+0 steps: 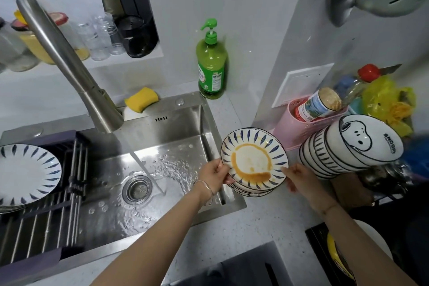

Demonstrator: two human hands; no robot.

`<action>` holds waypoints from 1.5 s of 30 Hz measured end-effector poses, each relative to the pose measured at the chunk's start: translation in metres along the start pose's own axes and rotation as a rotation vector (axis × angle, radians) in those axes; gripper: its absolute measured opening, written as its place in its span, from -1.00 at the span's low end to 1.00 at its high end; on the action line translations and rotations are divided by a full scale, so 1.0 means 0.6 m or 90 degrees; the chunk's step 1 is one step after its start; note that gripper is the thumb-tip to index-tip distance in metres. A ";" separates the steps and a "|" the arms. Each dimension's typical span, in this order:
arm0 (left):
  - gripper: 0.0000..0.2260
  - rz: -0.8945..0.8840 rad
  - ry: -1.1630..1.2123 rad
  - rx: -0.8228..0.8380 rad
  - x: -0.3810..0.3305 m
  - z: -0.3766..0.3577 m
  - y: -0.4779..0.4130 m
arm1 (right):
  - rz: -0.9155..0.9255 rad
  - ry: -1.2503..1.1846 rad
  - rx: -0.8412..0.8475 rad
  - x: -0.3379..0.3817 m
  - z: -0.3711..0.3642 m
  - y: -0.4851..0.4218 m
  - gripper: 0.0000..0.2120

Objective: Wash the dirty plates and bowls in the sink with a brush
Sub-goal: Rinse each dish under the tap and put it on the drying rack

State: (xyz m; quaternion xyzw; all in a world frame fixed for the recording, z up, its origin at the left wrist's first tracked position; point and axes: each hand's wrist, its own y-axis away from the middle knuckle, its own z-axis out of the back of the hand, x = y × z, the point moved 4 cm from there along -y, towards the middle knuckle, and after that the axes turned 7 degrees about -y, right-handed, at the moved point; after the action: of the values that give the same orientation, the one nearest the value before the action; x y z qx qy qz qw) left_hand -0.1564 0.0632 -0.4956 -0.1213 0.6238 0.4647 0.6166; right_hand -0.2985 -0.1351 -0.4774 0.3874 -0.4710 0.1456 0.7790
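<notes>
1. The sauce-stained plate (254, 162) tops a stack of plates (251, 191) on the counter just right of the sink (176, 123)
2. The left hand (214, 175) pinches that plate's rim on the side nearest the sink; the right hand (299, 180) grips the far rim
3. Water runs from the faucet (69, 62) into the sink
4. A clean plate (25, 172) lies on the rack (46, 223) over the sink's left end; stacked bowls (336, 153) lean further right of the sink
</notes>
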 end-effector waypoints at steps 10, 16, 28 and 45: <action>-0.88 0.000 0.130 -0.033 0.023 0.112 0.040 | -0.012 -0.199 0.111 0.088 -0.135 0.041 -0.77; -0.80 0.103 0.233 -0.151 0.086 0.264 0.074 | -0.025 -0.222 0.213 0.091 -0.298 0.046 -0.74; -0.74 0.115 0.155 -0.196 0.152 0.462 0.111 | -0.091 -0.101 0.329 0.086 -0.518 0.073 -0.75; -0.67 0.196 0.302 -0.173 0.176 0.425 0.049 | 0.014 -0.024 0.263 0.115 -0.522 0.055 -0.78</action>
State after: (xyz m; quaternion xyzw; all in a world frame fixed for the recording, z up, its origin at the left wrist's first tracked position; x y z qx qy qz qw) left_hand -0.0325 0.3097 -0.5271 -0.2116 0.6936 0.5903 0.3545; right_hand -0.0881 0.1092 -0.4838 0.5361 -0.4503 0.2403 0.6724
